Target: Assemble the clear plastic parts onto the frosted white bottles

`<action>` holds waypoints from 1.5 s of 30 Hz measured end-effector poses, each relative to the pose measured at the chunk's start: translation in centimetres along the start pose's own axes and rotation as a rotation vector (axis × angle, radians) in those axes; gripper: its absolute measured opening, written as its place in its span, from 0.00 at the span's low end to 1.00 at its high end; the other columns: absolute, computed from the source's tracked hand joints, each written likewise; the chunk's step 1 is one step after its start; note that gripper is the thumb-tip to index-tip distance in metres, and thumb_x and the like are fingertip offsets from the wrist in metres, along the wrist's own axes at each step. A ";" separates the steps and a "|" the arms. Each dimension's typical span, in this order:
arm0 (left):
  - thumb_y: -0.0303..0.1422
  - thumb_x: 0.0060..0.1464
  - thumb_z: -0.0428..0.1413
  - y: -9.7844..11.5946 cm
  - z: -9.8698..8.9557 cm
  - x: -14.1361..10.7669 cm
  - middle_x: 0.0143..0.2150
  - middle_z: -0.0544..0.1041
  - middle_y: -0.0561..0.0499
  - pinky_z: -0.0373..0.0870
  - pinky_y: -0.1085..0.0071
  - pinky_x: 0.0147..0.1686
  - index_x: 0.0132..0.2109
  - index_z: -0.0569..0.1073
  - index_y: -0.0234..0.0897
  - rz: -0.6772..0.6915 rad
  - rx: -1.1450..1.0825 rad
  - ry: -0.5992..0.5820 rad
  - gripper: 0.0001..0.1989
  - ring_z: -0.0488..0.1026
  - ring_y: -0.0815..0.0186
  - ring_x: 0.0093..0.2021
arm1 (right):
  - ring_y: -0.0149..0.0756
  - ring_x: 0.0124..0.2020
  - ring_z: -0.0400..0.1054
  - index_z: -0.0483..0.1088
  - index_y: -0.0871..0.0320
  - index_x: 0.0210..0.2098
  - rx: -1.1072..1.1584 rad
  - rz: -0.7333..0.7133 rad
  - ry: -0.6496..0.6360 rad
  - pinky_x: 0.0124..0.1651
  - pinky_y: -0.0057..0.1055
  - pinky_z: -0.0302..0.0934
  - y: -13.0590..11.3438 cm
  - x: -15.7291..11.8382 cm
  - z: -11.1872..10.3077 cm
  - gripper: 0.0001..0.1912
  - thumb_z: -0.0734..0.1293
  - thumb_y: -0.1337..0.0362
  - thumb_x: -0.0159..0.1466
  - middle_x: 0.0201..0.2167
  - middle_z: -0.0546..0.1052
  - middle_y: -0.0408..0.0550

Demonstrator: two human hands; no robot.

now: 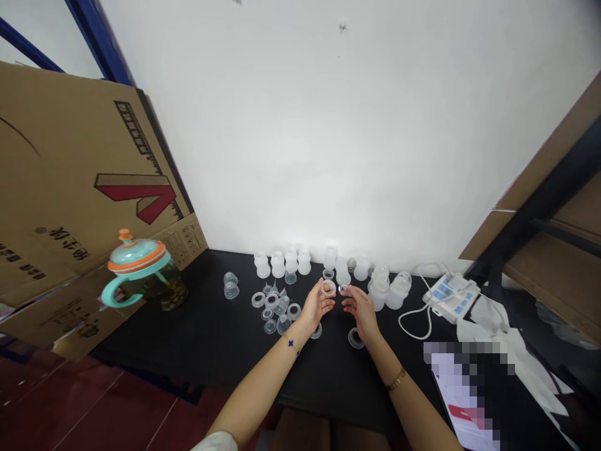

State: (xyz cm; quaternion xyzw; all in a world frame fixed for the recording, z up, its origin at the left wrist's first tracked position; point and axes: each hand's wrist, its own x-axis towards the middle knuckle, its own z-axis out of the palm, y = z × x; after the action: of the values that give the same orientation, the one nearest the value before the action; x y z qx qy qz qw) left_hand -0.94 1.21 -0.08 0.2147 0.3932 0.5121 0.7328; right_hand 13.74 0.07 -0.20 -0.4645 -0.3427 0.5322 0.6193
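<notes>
My left hand (312, 311) pinches a translucent white bottle collar ring (328, 287) at its edge. Close on its right, my right hand (362, 308) has thumb and fingertips closed on a small clear piece (342, 289), perhaps a teat; its kind is hard to make out. The two pieces are apart. Left of my left hand lie loose collar rings (293, 311) and clear bottle teats (283, 324). Another ring (355, 338) rests below my right hand. Behind my hands stand several small white baby bottles (278, 265), and capped ones (398, 292) stand at right.
On the black table (188, 351), a teal-and-orange lidded jug (141, 275) stands at left by a large cardboard box (70, 188). Clear domed caps (231, 286) lie nearby. At right are a white corded device (453, 295) and a blurred-out screen (469, 388). A white wall rises behind.
</notes>
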 end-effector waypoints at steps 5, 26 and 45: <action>0.48 0.62 0.54 0.2 0.1 -0.2 0.33 0.80 0.46 0.69 0.75 0.30 0.42 0.75 0.33 0.019 0.009 0.016 0.21 0.74 0.70 0.25 | 0.41 0.33 0.77 0.79 0.57 0.36 0.026 -0.045 0.010 0.27 0.31 0.72 -0.1 0.0 0.0 0.20 0.77 0.48 0.53 0.40 0.82 0.53; 0.34 0.62 0.52 0.4 -0.3 0.2 0.41 0.83 0.40 0.73 0.71 0.34 0.43 0.75 0.31 0.048 -0.035 0.037 0.11 0.79 0.65 0.31 | 0.45 0.42 0.77 0.77 0.56 0.40 -0.122 -0.239 0.008 0.47 0.42 0.72 0.2 -0.1 -0.1 0.20 0.77 0.52 0.52 0.42 0.82 0.51; 0.37 0.65 0.52 0.9 -0.5 0.3 0.43 0.83 0.39 0.73 0.72 0.34 0.43 0.78 0.30 0.016 -0.035 0.022 0.15 0.79 0.67 0.30 | 0.37 0.33 0.74 0.74 0.55 0.51 -0.135 -0.267 0.021 0.34 0.34 0.70 0.0 -0.3 0.2 0.29 0.78 0.53 0.51 0.45 0.79 0.50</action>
State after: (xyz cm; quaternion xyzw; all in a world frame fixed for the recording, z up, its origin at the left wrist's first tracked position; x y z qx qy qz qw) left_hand -1.80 1.78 0.20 0.1995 0.3905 0.5272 0.7279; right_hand 13.53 -0.13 -0.08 -0.4609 -0.4301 0.4159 0.6555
